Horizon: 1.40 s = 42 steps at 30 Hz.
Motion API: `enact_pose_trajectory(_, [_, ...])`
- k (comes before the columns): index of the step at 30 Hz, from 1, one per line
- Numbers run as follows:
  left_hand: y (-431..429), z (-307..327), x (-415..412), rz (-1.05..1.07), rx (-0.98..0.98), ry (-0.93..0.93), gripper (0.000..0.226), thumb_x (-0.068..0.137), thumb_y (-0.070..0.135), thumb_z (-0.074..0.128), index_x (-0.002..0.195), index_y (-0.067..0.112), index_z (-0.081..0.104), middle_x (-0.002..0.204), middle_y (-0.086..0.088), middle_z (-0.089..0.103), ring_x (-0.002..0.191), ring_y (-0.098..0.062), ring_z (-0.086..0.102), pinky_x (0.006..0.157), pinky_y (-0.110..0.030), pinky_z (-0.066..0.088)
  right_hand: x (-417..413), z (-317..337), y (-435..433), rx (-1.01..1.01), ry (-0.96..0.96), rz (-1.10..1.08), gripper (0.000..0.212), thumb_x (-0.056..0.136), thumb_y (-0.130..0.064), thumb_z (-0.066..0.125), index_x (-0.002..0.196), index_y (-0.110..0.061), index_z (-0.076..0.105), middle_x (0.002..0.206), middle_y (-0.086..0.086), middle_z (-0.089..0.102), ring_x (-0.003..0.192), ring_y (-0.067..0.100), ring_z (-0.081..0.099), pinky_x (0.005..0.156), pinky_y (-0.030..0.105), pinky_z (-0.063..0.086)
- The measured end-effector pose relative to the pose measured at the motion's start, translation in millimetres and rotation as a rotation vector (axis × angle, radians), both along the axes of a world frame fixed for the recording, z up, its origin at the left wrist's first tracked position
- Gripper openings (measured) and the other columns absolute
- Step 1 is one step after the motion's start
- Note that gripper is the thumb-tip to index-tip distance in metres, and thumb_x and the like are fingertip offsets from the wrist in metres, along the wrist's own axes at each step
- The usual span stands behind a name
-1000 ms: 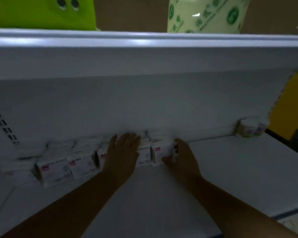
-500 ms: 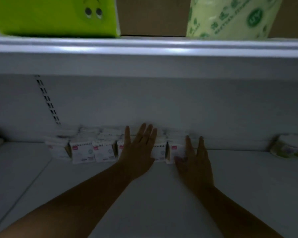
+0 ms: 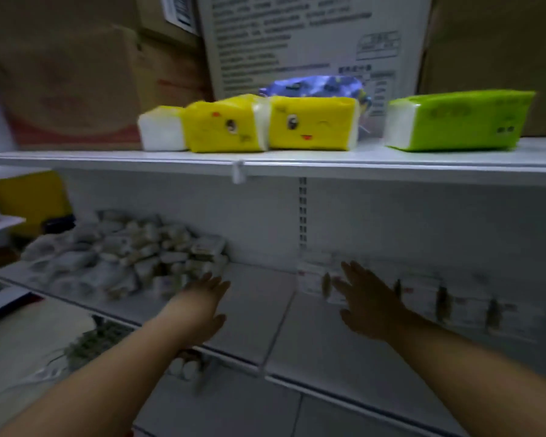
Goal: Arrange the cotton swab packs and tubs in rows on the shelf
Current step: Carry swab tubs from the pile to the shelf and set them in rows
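A loose heap of cotton swab packs and tubs (image 3: pixel 130 257) lies at the left of the white shelf (image 3: pixel 259 313). A row of white swab packs (image 3: pixel 423 298) stands along the back wall at the right. My left hand (image 3: pixel 202 307) hovers over the shelf just right of the heap, fingers straight, holding nothing. My right hand (image 3: pixel 366 301) is spread flat in front of the leftmost packs of the row, empty; whether it touches them is blurred.
The upper shelf (image 3: pixel 265 159) overhangs, carrying yellow tissue packs (image 3: pixel 265 124) and a green tissue pack (image 3: pixel 457 121). Cardboard boxes (image 3: pixel 312 42) stand behind them. A lower shelf holds small tubs (image 3: pixel 183 367). A yellow item (image 3: pixel 29 200) sits at the far left.
The view has swung left and up, bringing the heap and upper shelf into sight. Both hands have come off the row of packs, the left moving toward the heap.
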State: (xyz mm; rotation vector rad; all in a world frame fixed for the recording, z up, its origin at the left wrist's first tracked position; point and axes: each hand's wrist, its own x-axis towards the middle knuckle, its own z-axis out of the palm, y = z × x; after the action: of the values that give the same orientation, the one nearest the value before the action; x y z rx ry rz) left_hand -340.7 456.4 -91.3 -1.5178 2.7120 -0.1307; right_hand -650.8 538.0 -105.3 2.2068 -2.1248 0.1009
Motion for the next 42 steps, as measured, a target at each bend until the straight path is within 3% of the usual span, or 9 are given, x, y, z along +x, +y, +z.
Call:
enact_pose_trajectory(4, [2, -3, 119, 0.207, 0.057, 0.078, 0.065, 0.094, 0.044, 0.046, 0.149, 0.022, 0.02, 0.158, -0.002, 0.015, 0.145, -0.022, 0.011, 0.116, -0.038, 0.022, 121, 5, -42, 0.062, -0.138, 0.055, 0.065, 0.095, -0.034, 0.042, 0.151, -0.026, 0.012, 0.159, 0.006, -0.01, 0.146, 0.024, -0.007, 0.118, 0.036, 0.003])
enact_pose_trajectory(10, [2, -34, 209, 0.267, 0.116, 0.183, 0.064, 0.092, 0.039, 0.05, 0.149, 0.027, 0.021, 0.159, 0.005, 0.009, 0.146, -0.017, 0.0, 0.118, -0.044, 0.017, 211, -19, -62, 0.169, -0.061, 0.195, 0.064, 0.094, -0.023, 0.04, 0.151, -0.026, 0.01, 0.158, 0.004, -0.015, 0.146, 0.023, -0.012, 0.117, 0.034, 0.001])
enact_pose_trajectory(17, [-54, -54, 188, 0.192, 0.152, 0.36, 0.065, 0.092, 0.042, 0.051, 0.148, 0.029, 0.02, 0.155, 0.004, 0.022, 0.142, -0.016, 0.021, 0.113, -0.033, 0.026, 225, -34, -126, 0.167, -0.192, 0.119, 0.07, 0.095, -0.031, 0.045, 0.152, -0.025, 0.004, 0.159, 0.003, -0.013, 0.146, 0.019, -0.006, 0.117, 0.032, 0.01])
enact_pose_trajectory(20, [-82, -61, 173, 0.168, 0.135, 0.449, 0.069, 0.089, 0.038, 0.055, 0.148, 0.028, 0.021, 0.154, 0.003, 0.025, 0.137, -0.016, 0.029, 0.106, -0.03, 0.035, 231, -47, -165, 0.081, -0.384, 0.05, 0.074, 0.093, -0.033, 0.051, 0.151, -0.02, 0.007, 0.16, 0.004, -0.001, 0.145, 0.02, 0.009, 0.114, 0.031, 0.019])
enact_pose_trajectory(25, [-127, -69, 153, 0.123, -0.047, 0.42, 0.07, 0.09, 0.034, 0.056, 0.149, 0.021, 0.021, 0.156, -0.001, 0.02, 0.142, -0.019, 0.022, 0.112, -0.031, 0.026, 249, -73, -212, -0.07, -0.791, -0.094, 0.077, 0.084, -0.031, 0.068, 0.146, -0.019, 0.024, 0.148, 0.004, 0.037, 0.129, 0.02, 0.043, 0.103, 0.028, 0.036])
enact_pose_trajectory(29, [-136, -91, 126, 0.023, -0.289, 0.557, 0.064, 0.069, 0.014, 0.075, 0.129, 0.006, 0.055, 0.118, -0.016, 0.06, 0.111, -0.033, 0.053, 0.089, -0.04, 0.048, 249, -87, -230, -0.16, -0.786, -0.15, 0.067, 0.075, -0.042, 0.072, 0.133, -0.027, 0.042, 0.13, -0.006, 0.055, 0.115, 0.015, 0.056, 0.091, 0.026, 0.044])
enact_pose_trajectory(32, [-139, -109, 115, 0.009, -0.37, 0.698, 0.042, 0.069, 0.016, 0.076, 0.108, 0.005, 0.065, 0.101, -0.015, 0.056, 0.095, -0.029, 0.045, 0.077, -0.036, 0.046, 246, -92, -233, -0.213, -0.83, -0.231, 0.054, 0.076, -0.046, 0.072, 0.121, -0.028, 0.049, 0.121, -0.004, 0.061, 0.108, 0.02, 0.06, 0.08, 0.024, 0.045])
enact_pose_trajectory(36, [-146, -116, 115, 0.07, -0.269, 0.819, 0.037, 0.072, 0.028, 0.07, 0.104, 0.012, 0.065, 0.101, -0.011, 0.055, 0.092, -0.027, 0.048, 0.074, -0.033, 0.042, 247, -93, -235, -0.186, -0.804, -0.192, 0.071, 0.076, -0.042, 0.074, 0.137, -0.026, 0.041, 0.134, -0.002, 0.053, 0.12, 0.021, 0.053, 0.096, 0.035, 0.045])
enact_pose_trajectory(42, [-146, -113, 117, -0.008, -0.071, 0.942, 0.04, 0.08, 0.021, 0.073, 0.118, 0.015, 0.06, 0.117, -0.006, 0.056, 0.106, -0.026, 0.054, 0.08, -0.024, 0.04, 251, -88, -228, -0.238, -0.847, -0.281, 0.047, 0.078, -0.047, 0.07, 0.115, -0.024, 0.055, 0.112, 0.0, 0.063, 0.101, 0.022, 0.06, 0.078, 0.027, 0.045])
